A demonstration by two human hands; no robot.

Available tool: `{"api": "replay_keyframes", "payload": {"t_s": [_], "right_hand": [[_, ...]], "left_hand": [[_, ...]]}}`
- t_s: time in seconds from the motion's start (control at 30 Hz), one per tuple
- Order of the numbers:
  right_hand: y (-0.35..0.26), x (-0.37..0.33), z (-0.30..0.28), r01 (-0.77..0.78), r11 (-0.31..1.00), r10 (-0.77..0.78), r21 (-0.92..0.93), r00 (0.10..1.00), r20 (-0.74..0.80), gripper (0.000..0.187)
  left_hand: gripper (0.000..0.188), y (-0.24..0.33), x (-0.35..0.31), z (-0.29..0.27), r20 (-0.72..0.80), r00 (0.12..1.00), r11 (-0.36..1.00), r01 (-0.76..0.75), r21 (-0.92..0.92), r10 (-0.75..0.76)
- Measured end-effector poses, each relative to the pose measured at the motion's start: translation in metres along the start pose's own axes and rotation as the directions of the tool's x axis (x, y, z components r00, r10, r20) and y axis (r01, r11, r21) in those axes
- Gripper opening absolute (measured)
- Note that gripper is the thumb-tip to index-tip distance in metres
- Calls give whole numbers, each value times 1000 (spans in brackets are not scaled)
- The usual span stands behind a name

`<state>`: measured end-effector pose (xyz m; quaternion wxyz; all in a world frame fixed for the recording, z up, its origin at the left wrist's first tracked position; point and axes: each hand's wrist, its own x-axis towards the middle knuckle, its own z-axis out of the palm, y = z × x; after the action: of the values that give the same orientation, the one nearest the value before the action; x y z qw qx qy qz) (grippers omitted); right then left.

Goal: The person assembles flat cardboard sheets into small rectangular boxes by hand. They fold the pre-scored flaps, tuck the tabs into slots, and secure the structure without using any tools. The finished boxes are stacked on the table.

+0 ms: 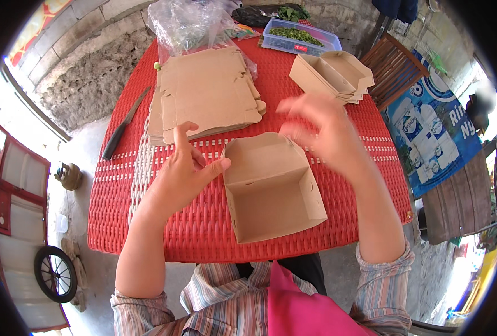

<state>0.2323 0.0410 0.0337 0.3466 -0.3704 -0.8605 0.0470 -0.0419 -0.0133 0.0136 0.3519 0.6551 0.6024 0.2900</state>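
An assembled brown cardboard box (276, 204) with its lid raised stands near the front edge of the red woven table (184, 238). Beside its left rim is my left hand (178, 171), thumb and index finger apart, the thumb close to the lid's left edge. Over the lid's far right corner hovers my right hand (330, 134), blurred by motion, its fingers stretched out and holding nothing I can see. A stack of flat cardboard box blanks (206, 92) lies beyond my left hand. Past my right hand sit several folded boxes (327, 78), nested with the lid up.
A dark-handled knife (119, 131) lies left of the blanks. At the back are a clear plastic bag (184, 28) and a plastic tub (338, 42) of chopped greens (296, 36). A wooden chair (391, 70) stands at the far right.
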Motion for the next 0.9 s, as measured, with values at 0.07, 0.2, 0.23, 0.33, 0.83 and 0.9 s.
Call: {"api": "replay_keyframes", "payload": {"t_s": [0.07,0.2,0.23,0.33,0.83,0.9], "right_hand": [[34,15,-5,-237,971,221,-39,946,-237,41],[115,21,1,-544,795,464,-269,830,-308,47],[121,20,-1,-612,747,561,-258,790,-247,47],[122,16,-5,-669,730,674,-141,738,-15,47],[-81,-102,-31,225,929,-203,-294,974,102,37],[-92,-109,-32,205,927,-163,-313,974,157,40]], "left_hand": [[73,-3,3,-2,118,992,992,55,-111,-42],[63,-8,10,-4,259,957,949,-48,-310,133],[60,-10,11,-4,288,938,922,-73,-381,193],[48,-22,21,4,401,876,866,-36,-499,267],[48,-33,27,10,490,857,635,289,-716,163],[52,-34,30,12,482,857,627,276,-728,183]]}}
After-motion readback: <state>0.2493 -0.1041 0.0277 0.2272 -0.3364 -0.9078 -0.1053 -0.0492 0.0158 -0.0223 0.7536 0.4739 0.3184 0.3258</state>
